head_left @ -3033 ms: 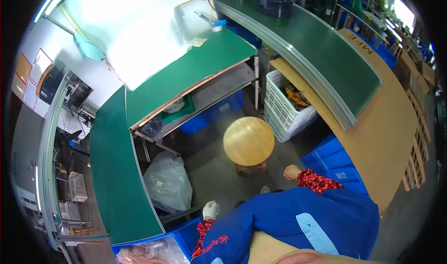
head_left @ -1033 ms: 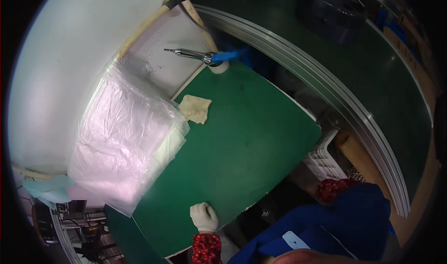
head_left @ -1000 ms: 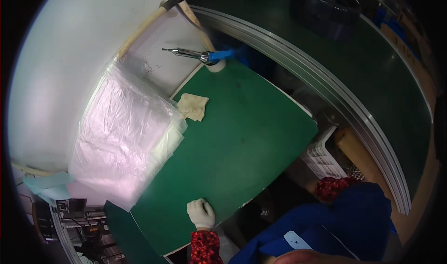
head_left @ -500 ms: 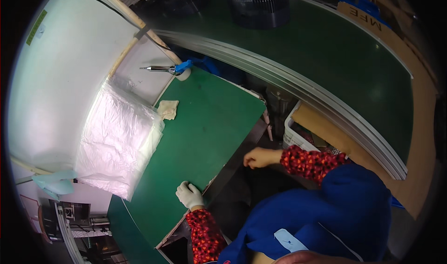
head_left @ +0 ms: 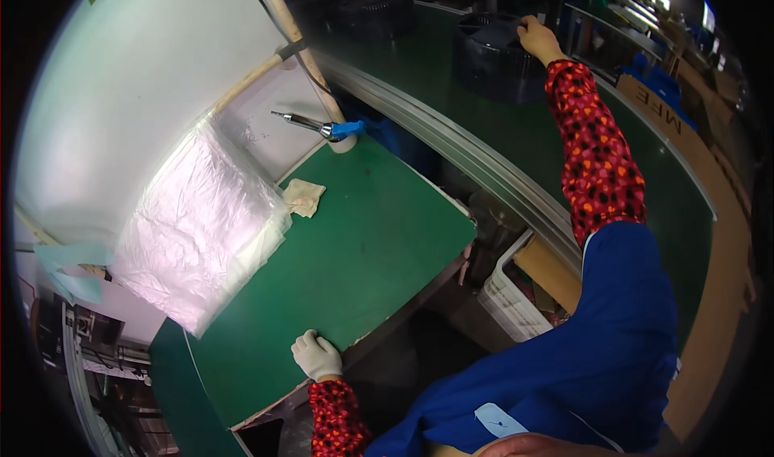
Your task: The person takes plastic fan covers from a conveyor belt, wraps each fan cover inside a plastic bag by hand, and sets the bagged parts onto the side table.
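I'm looking at a factory assembly station: a long green conveyor belt [head_left: 516,126], green-matted workbench [head_left: 363,247], stacked clear plastic bags [head_left: 201,231].

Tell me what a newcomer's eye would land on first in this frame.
Probably the right hand, stretched far out in a red patterned sleeve to the rim of a dark basket on the conveyor. Next, the gloved left hand resting flat on the near edge of the green table. A glossy stack of clear plastic bags lies at the table's left.
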Demonstrator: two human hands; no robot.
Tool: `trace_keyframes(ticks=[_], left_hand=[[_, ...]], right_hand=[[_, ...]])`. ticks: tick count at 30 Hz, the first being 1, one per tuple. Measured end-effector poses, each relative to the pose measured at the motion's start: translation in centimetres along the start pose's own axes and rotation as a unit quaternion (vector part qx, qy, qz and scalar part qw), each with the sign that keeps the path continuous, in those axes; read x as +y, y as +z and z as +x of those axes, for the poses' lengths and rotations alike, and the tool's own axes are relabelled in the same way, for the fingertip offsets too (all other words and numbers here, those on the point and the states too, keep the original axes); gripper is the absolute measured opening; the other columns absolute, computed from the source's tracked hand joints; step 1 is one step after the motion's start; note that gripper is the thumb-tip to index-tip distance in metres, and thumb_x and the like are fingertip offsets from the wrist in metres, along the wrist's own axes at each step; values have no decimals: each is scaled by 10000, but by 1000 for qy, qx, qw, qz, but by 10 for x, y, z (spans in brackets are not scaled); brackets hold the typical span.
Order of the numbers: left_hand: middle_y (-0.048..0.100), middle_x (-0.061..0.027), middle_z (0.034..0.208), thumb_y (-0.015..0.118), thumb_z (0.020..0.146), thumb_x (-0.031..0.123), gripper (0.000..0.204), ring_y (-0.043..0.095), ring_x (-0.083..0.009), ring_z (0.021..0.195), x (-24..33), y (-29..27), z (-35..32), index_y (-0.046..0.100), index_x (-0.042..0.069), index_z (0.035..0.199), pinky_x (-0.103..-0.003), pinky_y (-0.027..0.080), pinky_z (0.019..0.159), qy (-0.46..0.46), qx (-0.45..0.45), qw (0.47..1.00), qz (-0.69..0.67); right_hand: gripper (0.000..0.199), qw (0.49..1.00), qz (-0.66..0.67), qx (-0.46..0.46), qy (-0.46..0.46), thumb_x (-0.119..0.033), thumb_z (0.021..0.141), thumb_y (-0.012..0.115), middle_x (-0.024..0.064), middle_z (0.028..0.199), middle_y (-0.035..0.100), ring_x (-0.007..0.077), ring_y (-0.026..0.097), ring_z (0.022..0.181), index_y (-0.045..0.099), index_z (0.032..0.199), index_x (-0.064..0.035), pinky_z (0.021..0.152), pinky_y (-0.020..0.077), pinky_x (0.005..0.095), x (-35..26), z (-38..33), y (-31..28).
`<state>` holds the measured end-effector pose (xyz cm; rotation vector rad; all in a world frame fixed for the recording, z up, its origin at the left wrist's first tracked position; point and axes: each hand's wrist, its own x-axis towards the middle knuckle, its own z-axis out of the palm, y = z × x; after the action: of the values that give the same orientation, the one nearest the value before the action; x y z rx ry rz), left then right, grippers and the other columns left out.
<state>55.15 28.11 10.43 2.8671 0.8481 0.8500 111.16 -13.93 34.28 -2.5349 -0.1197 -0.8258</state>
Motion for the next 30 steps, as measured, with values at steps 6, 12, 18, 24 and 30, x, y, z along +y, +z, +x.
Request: trace_keyframes(ticks=[6, 12, 18, 24, 30], left_hand=[[540, -132, 860, 505, 761, 86, 147, 490, -329, 819, 2, -3, -2, 549, 43, 895, -426, 404, 733, -10, -21, 1000, 4], [539, -114, 833, 531, 739, 90, 137, 492, -313, 810, 0, -4, 0, 559, 49, 868, -420, 403, 708, -7, 5, 1000, -4], [553, -107, 827, 529, 756, 97, 103, 504, -308, 789, 4, -5, 3, 569, 57, 842, -421, 416, 700, -4, 28, 999, -17], [568, -94, 827, 556, 736, 113, 109, 519, -303, 814, -7, -1, -5, 591, 84, 834, -409, 431, 713, -32, 23, 999, -25], [596, -107, 916, 579, 750, 76, 198, 559, -283, 891, 4, -18, -19, 591, 49, 946, -374, 449, 801, -121, -32, 941, -314]], right_hand=[[517, 983, -147, -97, 44, -383, 849, 413, 254, 1054, 590, 408, 547, 1018, 477, 1200, -9, 914, 404, 432, -3, -12, 15], [478, 997, -49, -41, 41, -383, 751, 512, 299, 843, 595, 386, 596, 878, 627, 829, 75, 782, 450, 409, -2, -41, 0], [211, 828, 540, -49, 141, -109, 845, 515, 67, 846, 649, 150, 592, 766, 659, 913, 31, 697, 451, 287, 11, -89, -26], [173, 640, 758, -117, 40, -37, 870, 504, 79, 951, 641, 149, 607, 833, 590, 1005, 29, 774, 480, 283, -77, -174, -54], [179, 557, 790, -257, -5, -69, 868, 521, 76, 965, 636, 152, 601, 863, 589, 1004, 27, 801, 471, 281, -171, -244, -79]])
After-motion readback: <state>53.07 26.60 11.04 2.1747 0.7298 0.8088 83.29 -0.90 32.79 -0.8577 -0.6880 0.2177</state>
